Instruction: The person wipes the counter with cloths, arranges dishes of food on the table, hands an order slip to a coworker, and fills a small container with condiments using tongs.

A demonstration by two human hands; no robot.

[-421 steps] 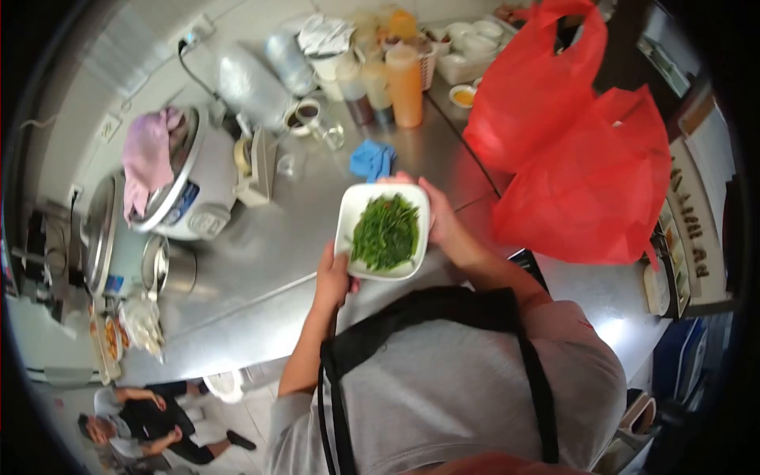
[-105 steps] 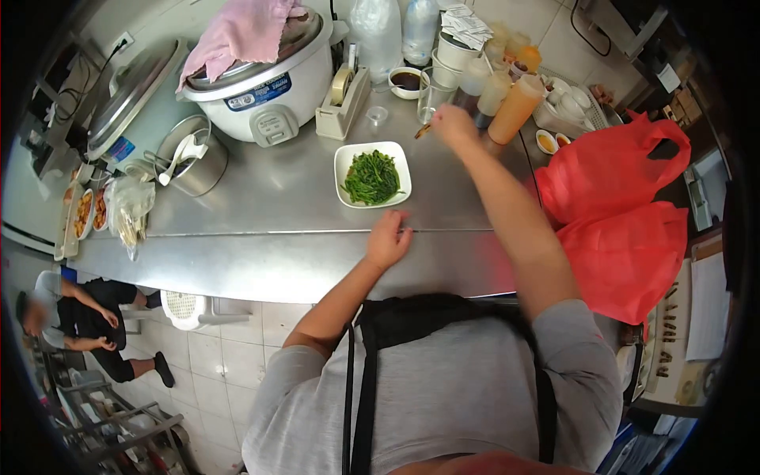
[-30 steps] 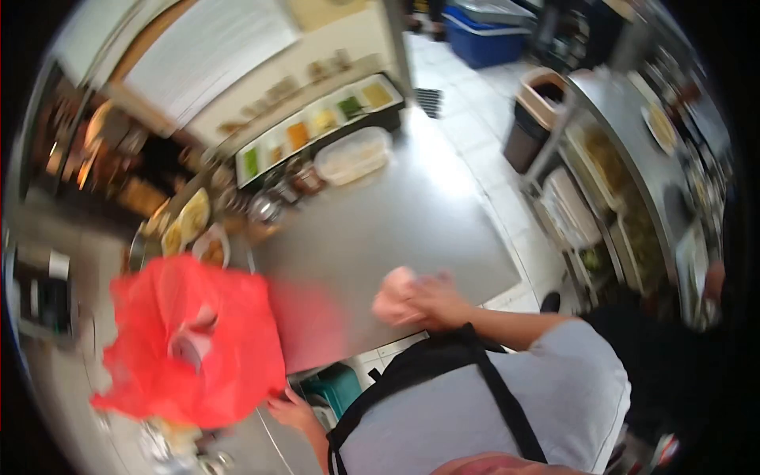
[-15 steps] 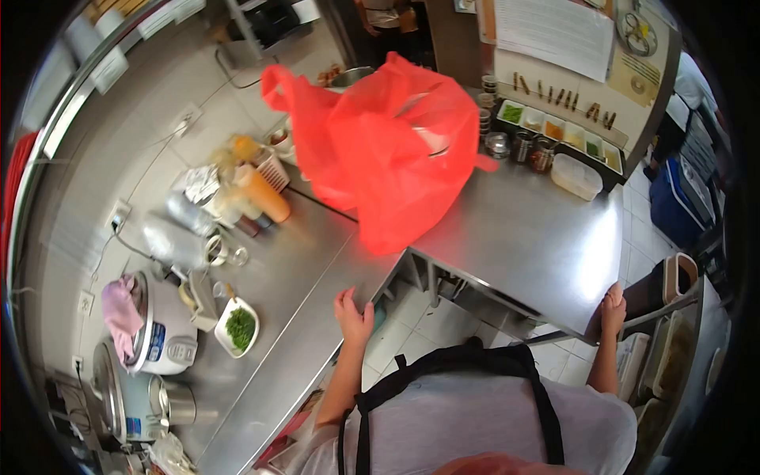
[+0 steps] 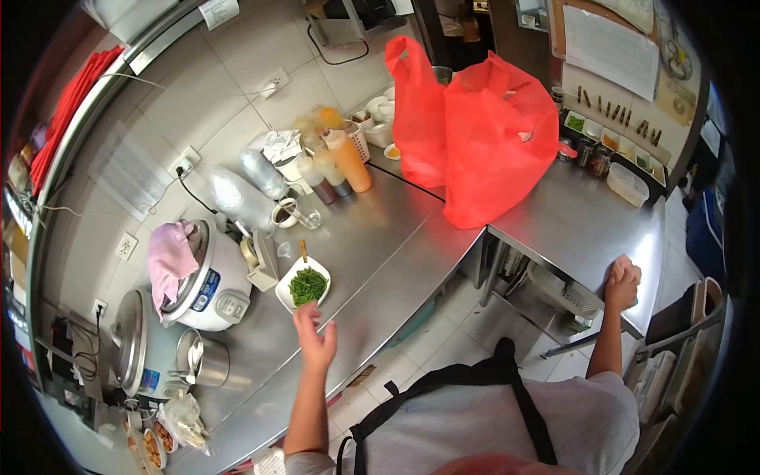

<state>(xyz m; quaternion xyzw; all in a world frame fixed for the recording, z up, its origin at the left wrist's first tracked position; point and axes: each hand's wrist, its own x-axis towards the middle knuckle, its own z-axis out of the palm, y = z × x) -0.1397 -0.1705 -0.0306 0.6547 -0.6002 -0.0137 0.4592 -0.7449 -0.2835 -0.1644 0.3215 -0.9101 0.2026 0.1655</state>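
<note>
My left hand (image 5: 315,339) is raised over the counter's front part with its fingers apart. Its fingertips are at the near edge of a white square bowl (image 5: 323,271) of chopped greens (image 5: 307,286). A small brown-handled item (image 5: 303,251) stands at the bowl's far rim. My right hand (image 5: 622,282) is closed at the right end of the steel counter. A bit of blue shows beneath its fingers, too small to make out.
Red bags (image 5: 499,134) stand at the counter's corner. Sauce bottles (image 5: 348,161), a cup of dark sauce (image 5: 285,212), a rice cooker (image 5: 214,277) and a steel pot (image 5: 207,358) line the back and left. A topping tray (image 5: 625,150) sits at the right.
The view has swung back left from the right-hand counter, bringing the bowl nearer the middle. My left hand has moved from the counter's edge near the bags to beside the bowl.
</note>
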